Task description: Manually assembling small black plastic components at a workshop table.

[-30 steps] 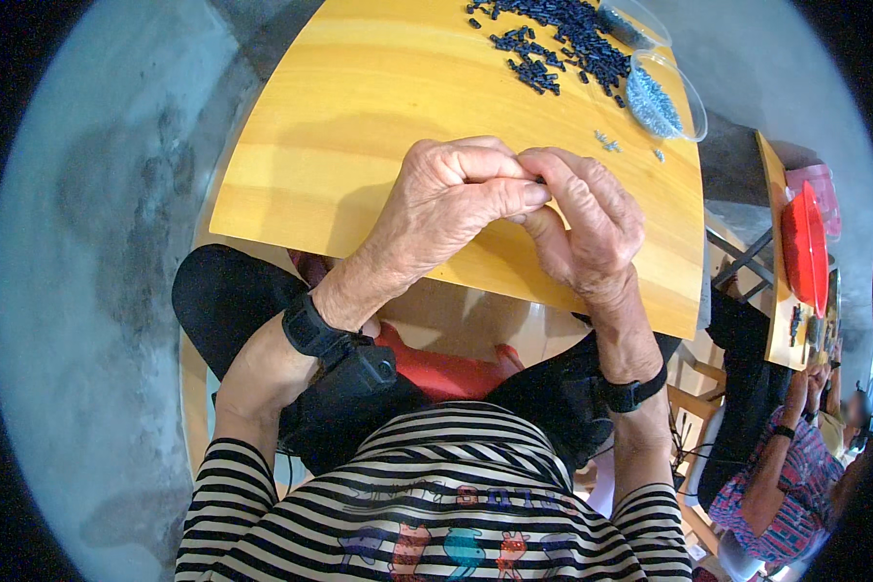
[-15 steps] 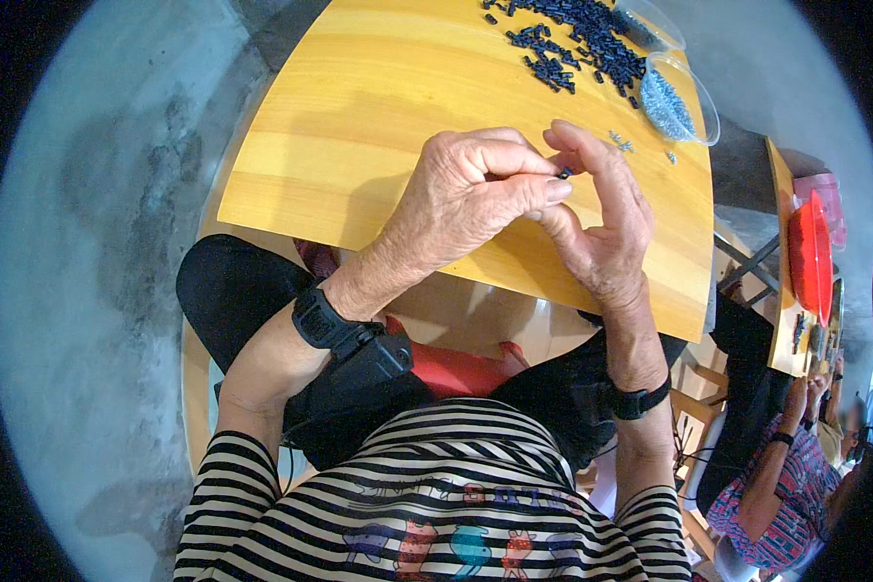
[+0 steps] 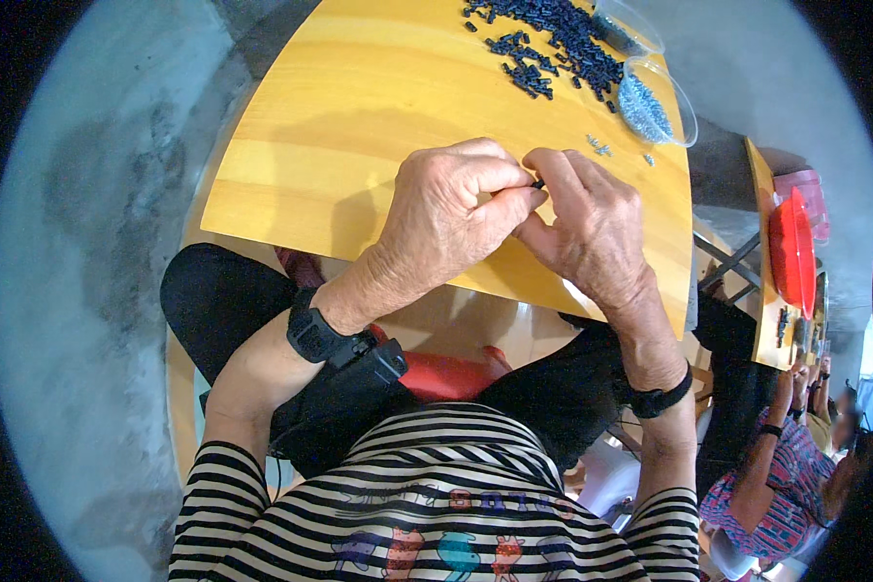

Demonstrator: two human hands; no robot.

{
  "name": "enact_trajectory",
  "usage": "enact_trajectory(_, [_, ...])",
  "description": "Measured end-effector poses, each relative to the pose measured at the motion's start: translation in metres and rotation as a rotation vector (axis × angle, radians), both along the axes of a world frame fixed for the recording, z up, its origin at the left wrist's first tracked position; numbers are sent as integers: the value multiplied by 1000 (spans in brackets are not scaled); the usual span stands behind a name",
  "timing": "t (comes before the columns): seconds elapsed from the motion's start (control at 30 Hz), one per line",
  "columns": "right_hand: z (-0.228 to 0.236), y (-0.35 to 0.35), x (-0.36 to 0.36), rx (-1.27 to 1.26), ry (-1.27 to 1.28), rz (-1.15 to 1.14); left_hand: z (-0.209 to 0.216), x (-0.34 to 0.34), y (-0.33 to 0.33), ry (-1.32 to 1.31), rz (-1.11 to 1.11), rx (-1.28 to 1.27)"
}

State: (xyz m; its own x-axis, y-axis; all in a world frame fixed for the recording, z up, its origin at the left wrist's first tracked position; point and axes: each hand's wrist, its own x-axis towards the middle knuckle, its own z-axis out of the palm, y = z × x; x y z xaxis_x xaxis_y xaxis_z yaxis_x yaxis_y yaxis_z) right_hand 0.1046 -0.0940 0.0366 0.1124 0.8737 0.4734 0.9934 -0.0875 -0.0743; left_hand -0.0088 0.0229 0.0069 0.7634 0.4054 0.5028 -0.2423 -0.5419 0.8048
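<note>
Above the wooden table, my left hand (image 3: 446, 206) pinches a small black cylindrical part (image 3: 539, 183) between thumb and forefinger. My right hand (image 3: 595, 215) meets it there, its fingers curled and closed at the part's other end. Most of the part is hidden by the fingertips. Beyond my hands lies a heap of similar short black parts (image 3: 558, 39). A clear plastic tub (image 3: 650, 109) holds many tiny silvery-blue pieces, too small to name. A few loose silvery pieces (image 3: 599, 145) lie on the table near my right hand.
A second clear tub (image 3: 626, 27) stands at the far edge of the yellow wooden table (image 3: 301, 136). On the right, another table (image 3: 764, 291) bears a red basin (image 3: 792, 254). Another person (image 3: 771, 485) works there with raised hands. A grey wall is at the left.
My right hand's fingers, raised and spread before, have curled down and closed at the black part. My left hand keeps its pinch. The whole view has shifted slightly.
</note>
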Motion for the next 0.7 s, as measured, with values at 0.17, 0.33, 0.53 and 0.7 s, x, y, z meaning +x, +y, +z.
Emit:
enact_trajectory(0.17, [-2, 5, -2, -44, -15, -25, 2, 1, 0, 70, 46, -18])
enact_trajectory(0.33, [-5, 12, 3, -70, -64, -27, -4, 6, 8, -8, 81, 35])
enact_trajectory(0.53, [-13, 17, 7, -138, -147, -5, -10, 5, 12, 48, 73, 82])
enact_trajectory(0.7, [-23, 16, 10, -209, -226, -15, -15, 6, 14, 53, 82, 118])
